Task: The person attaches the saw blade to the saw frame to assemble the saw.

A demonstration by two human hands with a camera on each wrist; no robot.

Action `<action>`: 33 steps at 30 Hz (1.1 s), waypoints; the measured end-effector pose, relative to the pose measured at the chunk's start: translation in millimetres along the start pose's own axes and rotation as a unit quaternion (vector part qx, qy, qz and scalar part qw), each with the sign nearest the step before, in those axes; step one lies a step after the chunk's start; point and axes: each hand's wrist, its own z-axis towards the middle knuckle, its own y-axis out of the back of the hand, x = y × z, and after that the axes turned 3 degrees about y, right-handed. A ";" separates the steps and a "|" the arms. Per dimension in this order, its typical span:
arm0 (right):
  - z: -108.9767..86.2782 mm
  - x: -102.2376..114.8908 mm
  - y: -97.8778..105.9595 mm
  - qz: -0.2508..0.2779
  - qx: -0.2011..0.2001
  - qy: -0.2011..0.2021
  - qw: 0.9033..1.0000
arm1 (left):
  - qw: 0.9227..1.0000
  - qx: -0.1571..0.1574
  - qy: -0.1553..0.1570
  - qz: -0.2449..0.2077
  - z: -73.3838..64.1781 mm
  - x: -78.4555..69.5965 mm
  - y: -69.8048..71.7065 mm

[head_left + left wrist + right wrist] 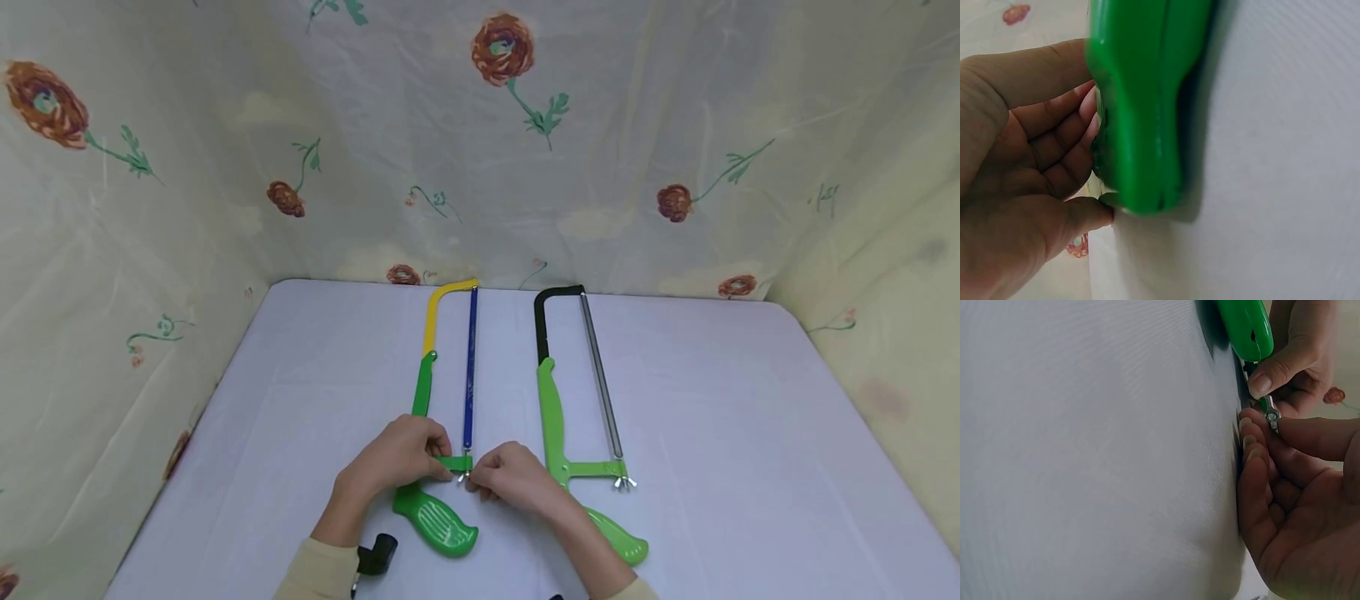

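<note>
A hacksaw with a green handle [442, 525], a yellow front frame [431, 321] and a blue blade [470, 367] lies on the table. My left hand [408, 450] grips its short green crossbar [455, 463] between thumb and fingers. At the crossbar's end, my right hand [513, 477] pinches the silver wing nut [1273, 416] between thumb and forefinger. The left wrist view has the green handle [1141, 112] large and close, hiding part of the left fingers. Both hands nearly meet at the blade's near end.
To the right lies a second hacksaw with a light green handle [551, 408], black frame [542, 325] and grey blade [600, 375]; the right forearm crosses over its handle. A white cloth covers the table [735, 433]. Flowered fabric [600, 167] hangs around it. A black piece [377, 554] sits by the left sleeve.
</note>
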 end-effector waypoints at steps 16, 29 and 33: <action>2.3 -5.0 1.9 -0.008 0.004 0.035 0.999 | 1.000 -0.003 0.004 -0.002 0.4 2.7 0.0; 1.3 -5.4 -2.1 -0.049 -0.016 0.049 0.997 | 1.000 -0.007 0.001 -0.005 -1.6 2.5 0.3; 0.3 -5.7 -3.5 -0.055 -0.023 0.053 0.997 | 1.000 -0.009 -0.002 -0.003 -0.9 2.3 -0.4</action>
